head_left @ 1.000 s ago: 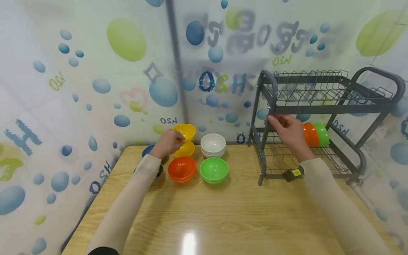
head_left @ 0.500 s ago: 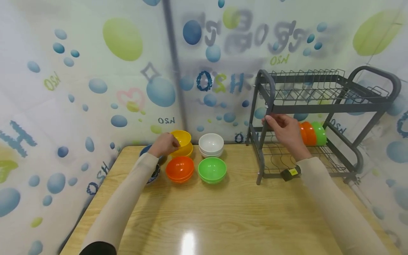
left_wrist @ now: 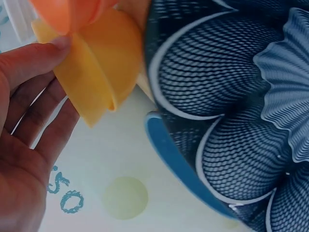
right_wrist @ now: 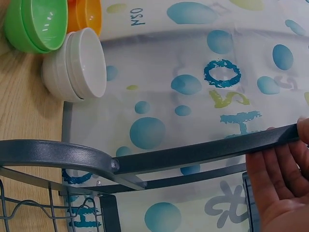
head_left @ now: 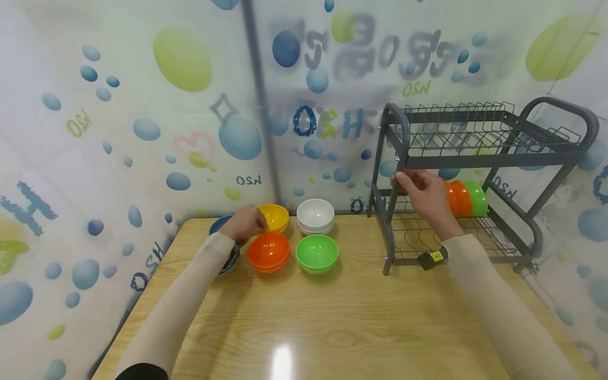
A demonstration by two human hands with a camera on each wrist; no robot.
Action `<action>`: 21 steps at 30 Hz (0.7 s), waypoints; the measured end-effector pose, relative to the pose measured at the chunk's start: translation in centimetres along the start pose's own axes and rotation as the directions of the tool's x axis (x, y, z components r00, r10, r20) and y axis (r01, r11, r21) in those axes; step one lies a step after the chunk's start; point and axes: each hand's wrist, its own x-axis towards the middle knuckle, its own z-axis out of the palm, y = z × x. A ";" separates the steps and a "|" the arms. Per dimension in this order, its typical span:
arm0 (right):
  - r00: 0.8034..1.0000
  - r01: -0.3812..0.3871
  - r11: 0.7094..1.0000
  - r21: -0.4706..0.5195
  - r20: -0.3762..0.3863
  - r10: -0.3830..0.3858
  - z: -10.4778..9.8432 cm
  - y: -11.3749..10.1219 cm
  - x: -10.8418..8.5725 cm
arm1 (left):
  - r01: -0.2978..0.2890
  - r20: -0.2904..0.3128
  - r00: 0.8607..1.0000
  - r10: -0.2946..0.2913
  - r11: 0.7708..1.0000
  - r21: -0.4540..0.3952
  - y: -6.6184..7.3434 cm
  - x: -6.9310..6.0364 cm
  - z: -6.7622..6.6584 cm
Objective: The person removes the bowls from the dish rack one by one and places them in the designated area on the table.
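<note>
My left hand (head_left: 246, 221) pinches the rim of a yellow bowl (head_left: 276, 215), which sits nested in a second yellow bowl. In the left wrist view the thumb lies at the yellow rim and the other fingers are behind it. My right hand (head_left: 427, 200) grips the front left post (right_wrist: 207, 154) of the dark two-tier dish rack (head_left: 494, 161), just under its upper shelf. Close in front of the yellow bowls stand stacked orange bowls (head_left: 268, 252). A dark patterned bowl (left_wrist: 207, 72) and a blue bowl (left_wrist: 178, 164) are beside the left hand, partly hidden by it in the head view.
Stacked white bowls (head_left: 315, 214) and green bowls (head_left: 317, 253) stand to the right of the yellow and orange ones. On the rack's lower shelf, orange bowls (head_left: 462, 198) and a green bowl (head_left: 476, 198) stand on edge. A patterned curtain (head_left: 214, 158) hangs behind the wooden table (head_left: 304, 322).
My left hand has lowered the upper yellow bowl into the other yellow bowl. The right hand has stayed on the rack post; the head view shifted slightly.
</note>
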 end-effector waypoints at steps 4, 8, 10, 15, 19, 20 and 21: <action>1.000 -0.017 1.000 0.007 0.001 0.017 0.0 -0.1 0.0 | -0.034 0.003 0.999 0.034 0.999 0.040 -0.2 -0.2 0.3; 1.000 -0.017 1.000 0.005 -0.007 0.017 0.1 0.0 0.0 | -0.032 0.002 0.999 0.032 0.998 0.061 -0.4 -0.1 0.5; 1.000 -0.015 1.000 0.000 -0.011 0.015 0.2 0.1 0.1 | -0.023 0.008 1.000 0.022 0.998 0.058 -0.5 0.0 0.5; 1.000 -0.007 1.000 0.005 -0.018 0.007 0.2 0.2 0.1 | 0.007 0.035 0.999 -0.007 1.000 0.014 -0.6 0.0 0.6; 1.000 -0.003 1.000 0.014 -0.019 0.003 0.2 0.3 0.2 | 0.036 0.046 0.998 -0.034 0.999 -0.028 -0.5 -0.2 0.5; 1.000 -0.005 1.000 0.015 -0.018 0.005 0.2 0.3 0.2 | 0.047 0.046 0.998 -0.045 0.998 -0.037 -0.4 -0.3 0.5; 1.000 -0.006 1.000 0.016 -0.018 0.006 0.3 0.3 0.2 | 0.057 0.045 0.997 -0.055 0.997 -0.048 -0.4 -0.4 0.5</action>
